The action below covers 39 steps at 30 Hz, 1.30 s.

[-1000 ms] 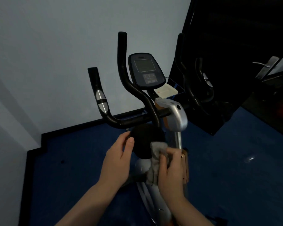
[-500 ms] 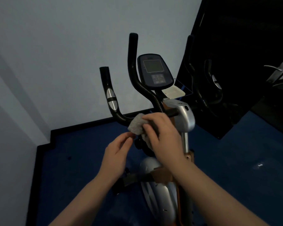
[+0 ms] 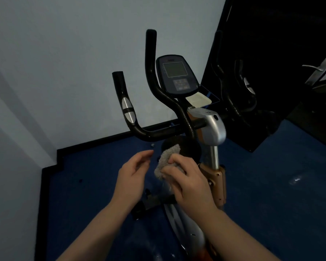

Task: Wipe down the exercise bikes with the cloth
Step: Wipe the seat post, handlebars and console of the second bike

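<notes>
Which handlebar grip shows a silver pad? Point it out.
The short left grip, nearest the wall. Its silver pad sits mid-shaft, split by a black band. The tall grip beside the console is plain black all the way up.

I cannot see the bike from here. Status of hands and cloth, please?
Right hand grips cloth at black knob. Left hand open, holds nothing. Nothing in the way.

hands (image 3: 134, 178): bare | forearms: bare, no sleeves | two arms
</notes>
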### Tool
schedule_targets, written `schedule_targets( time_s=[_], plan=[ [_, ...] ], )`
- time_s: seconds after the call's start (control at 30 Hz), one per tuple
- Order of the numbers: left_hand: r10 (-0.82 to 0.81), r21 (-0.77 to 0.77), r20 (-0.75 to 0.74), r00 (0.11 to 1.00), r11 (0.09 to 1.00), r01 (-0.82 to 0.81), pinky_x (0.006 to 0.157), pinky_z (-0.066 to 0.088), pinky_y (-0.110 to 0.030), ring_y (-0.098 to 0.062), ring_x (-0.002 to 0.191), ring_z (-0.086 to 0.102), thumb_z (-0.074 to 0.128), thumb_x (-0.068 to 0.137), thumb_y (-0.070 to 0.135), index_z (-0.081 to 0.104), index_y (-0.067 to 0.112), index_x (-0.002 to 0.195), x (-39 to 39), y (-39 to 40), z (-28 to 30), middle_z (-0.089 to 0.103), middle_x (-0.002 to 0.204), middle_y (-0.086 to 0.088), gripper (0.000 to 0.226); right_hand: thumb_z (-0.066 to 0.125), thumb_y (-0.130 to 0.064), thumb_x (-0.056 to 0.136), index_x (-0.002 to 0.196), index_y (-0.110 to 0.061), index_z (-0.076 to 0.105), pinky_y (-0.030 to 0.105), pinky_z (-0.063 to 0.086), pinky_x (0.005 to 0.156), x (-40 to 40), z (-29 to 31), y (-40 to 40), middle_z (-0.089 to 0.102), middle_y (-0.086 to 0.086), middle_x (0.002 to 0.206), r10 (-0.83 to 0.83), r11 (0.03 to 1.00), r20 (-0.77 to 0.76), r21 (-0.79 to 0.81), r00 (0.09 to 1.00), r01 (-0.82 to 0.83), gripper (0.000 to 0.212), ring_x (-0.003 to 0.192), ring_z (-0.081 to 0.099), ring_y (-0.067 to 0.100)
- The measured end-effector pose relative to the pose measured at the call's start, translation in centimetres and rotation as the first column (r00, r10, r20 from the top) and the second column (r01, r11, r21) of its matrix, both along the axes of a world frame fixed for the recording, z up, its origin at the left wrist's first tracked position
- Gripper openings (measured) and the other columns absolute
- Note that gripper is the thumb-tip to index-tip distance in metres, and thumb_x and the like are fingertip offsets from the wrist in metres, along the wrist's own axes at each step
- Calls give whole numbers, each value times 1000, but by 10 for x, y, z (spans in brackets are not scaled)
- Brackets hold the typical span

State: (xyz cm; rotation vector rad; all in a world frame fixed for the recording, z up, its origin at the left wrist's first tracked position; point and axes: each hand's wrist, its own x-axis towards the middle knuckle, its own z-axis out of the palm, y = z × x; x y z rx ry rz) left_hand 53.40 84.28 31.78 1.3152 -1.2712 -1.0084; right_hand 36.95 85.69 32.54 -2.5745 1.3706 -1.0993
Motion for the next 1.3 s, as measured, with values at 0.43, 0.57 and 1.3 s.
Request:
schedule_targets(
  time_s=[0.43, 0.57, 1.3],
  plan=[
    [-24, -12, 10, 1000, 1000, 24, 101, 45, -29, -5, 109, 60, 49, 93, 1, 65, 19, 117, -16, 5, 10, 68, 114, 6, 34, 87, -1, 57, 93, -13, 69, 27, 51, 76, -59, -16, 2, 47, -2, 119, -56, 998, -225, -39, 973, 49, 42, 106, 47, 16],
    [-13, -4, 18, 1000, 1000, 13, 95, 46, -17, 1, 105, 60, 50, 93, 4, 66, 21, 116, -18, 5, 14, 68, 112, 9, 33, 71, -4, 81, 96, -11, 69, 29, 53, 79, -81, -4, 3, 54, 0, 113, -256, 967, 116, 13, 960, 256, 17, 103, 53, 12],
    [130, -212, 197, 972, 973, -87, 77, 40, -11, 5, 100, 56, 51, 92, 16, 61, 37, 110, -13, -99, 96, 61, 108, 22, 29, 61, -10, 90, 99, -12, 69, 3, 37, 86, -40, 89, -116, 55, -1, 105, -110, 989, 508, 137, 854, 46, 11, 98, 53, -4]
  ],
)
